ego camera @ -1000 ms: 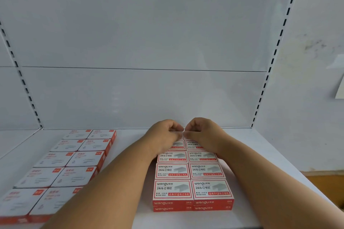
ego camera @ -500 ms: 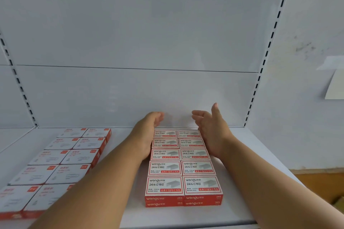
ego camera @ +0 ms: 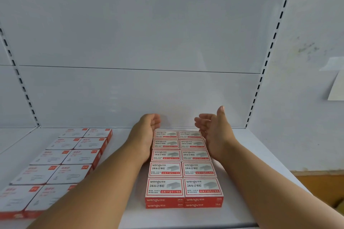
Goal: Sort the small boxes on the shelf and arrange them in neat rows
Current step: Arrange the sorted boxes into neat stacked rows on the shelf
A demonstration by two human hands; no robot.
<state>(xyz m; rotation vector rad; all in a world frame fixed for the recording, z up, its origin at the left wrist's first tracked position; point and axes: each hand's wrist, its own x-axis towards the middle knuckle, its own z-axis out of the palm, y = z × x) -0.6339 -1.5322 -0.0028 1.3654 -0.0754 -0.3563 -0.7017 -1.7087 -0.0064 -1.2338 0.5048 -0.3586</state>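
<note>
Staple boxes flanked by two open hands at the lower centre of the frame

The staple boxes are seen on the white shelf as two columns of five, stacked two high at the front; the left hand is laid against the block's left side and the right hand against its right, both with fingers loosely extended and nothing gripped. The boxes are judged to be stiff card, small but dense with staples, and smooth enough to slide, so they are best pressed by their long side walls or pinched across the short edges. The far ends of the block are partly covered by the palms. A second block, the pale boxes at lower left, is blurred, its print cannot be read, and its nearest boxes are cut off by the frame edge and the left forearm.
</note>
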